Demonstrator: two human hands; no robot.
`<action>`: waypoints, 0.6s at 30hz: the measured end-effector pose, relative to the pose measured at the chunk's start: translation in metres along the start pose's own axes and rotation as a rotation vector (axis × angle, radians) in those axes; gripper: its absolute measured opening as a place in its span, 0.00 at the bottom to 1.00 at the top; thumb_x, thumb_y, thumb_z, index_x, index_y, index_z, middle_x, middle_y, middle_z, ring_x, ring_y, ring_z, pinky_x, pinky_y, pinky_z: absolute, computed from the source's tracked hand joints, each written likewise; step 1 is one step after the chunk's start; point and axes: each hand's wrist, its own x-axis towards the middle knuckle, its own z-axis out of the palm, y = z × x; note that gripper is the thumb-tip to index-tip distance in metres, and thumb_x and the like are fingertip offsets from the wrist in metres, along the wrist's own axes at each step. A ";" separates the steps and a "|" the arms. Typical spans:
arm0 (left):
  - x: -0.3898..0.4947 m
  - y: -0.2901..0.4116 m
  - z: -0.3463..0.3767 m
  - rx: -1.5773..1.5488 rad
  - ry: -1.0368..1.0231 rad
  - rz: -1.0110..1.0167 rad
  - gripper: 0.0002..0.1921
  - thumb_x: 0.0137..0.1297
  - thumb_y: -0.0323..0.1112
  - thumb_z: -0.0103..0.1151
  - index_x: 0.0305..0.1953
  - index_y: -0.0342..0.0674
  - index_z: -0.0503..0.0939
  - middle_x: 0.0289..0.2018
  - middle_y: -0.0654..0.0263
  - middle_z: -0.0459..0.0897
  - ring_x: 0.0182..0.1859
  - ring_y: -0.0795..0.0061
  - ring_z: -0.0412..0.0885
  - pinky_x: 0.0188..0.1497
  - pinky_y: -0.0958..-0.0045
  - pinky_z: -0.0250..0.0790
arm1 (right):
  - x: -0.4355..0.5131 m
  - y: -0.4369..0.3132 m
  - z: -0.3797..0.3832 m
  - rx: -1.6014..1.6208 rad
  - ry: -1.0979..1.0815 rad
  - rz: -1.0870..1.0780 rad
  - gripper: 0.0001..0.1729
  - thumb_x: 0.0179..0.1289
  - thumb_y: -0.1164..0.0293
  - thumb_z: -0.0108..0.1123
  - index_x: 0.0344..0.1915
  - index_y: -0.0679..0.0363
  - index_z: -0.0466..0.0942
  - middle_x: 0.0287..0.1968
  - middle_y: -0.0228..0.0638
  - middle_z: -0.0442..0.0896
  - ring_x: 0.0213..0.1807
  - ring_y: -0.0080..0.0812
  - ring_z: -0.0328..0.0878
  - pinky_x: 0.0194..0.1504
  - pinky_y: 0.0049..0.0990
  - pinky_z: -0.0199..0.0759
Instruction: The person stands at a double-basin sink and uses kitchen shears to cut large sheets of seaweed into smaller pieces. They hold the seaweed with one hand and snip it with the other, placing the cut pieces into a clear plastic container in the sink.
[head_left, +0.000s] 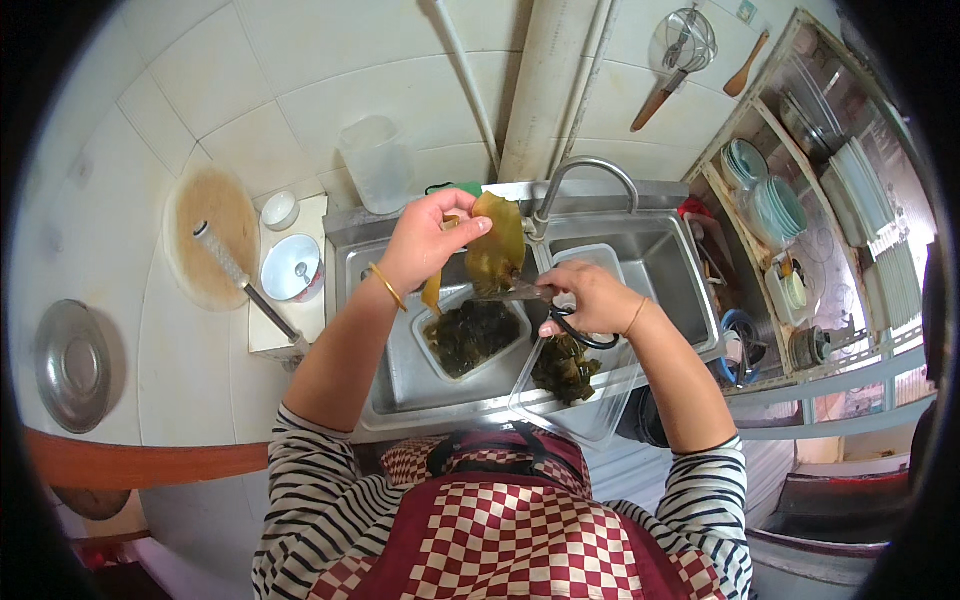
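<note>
My left hand (427, 244) pinches a broad, wet olive-green strip of kelp (496, 229) above the sink, and a narrower piece hangs below that hand. In my right hand (596, 296) is a pair of scissors (581, 335) with black loop handles. Its blades point left and meet the lower part of the kelp strip; how far they are apart is not clear. Beneath, a plastic tub (421, 341) of dark kelp and liquid sits in the left basin. Cut-looking kelp pieces (564, 371) lie in a clear plastic container (624, 394) at the sink's front edge.
A steel double sink (397, 397) has a curved faucet (596, 163) between its basins. Another plastic container (604, 259) stands in the right basin. Behind are a translucent jug (377, 165) and wall pipes. Bowls (292, 262) sit at left, a dish rack (772, 217) at right.
</note>
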 end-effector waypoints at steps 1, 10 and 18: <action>0.005 -0.002 0.000 -0.025 -0.017 -0.071 0.09 0.70 0.33 0.67 0.46 0.38 0.81 0.35 0.75 0.83 0.34 0.88 0.74 0.37 0.81 0.65 | 0.000 0.001 0.002 0.082 -0.055 0.055 0.38 0.49 0.46 0.81 0.53 0.59 0.82 0.40 0.37 0.84 0.45 0.40 0.82 0.51 0.35 0.76; 0.000 -0.068 0.010 -0.180 -0.182 -0.280 0.26 0.77 0.46 0.57 0.67 0.36 0.70 0.63 0.55 0.74 0.62 0.71 0.78 0.58 0.74 0.73 | -0.027 -0.004 0.024 0.990 -0.115 0.215 0.19 0.69 0.66 0.70 0.56 0.60 0.81 0.40 0.22 0.80 0.43 0.18 0.75 0.48 0.21 0.73; -0.017 -0.078 0.028 -0.770 -0.563 -0.339 0.39 0.79 0.67 0.38 0.65 0.30 0.72 0.58 0.55 0.83 0.58 0.67 0.82 0.63 0.65 0.74 | -0.040 0.001 0.061 1.036 -0.093 0.265 0.20 0.75 0.60 0.63 0.56 0.62 0.80 0.38 0.27 0.80 0.41 0.20 0.79 0.49 0.24 0.75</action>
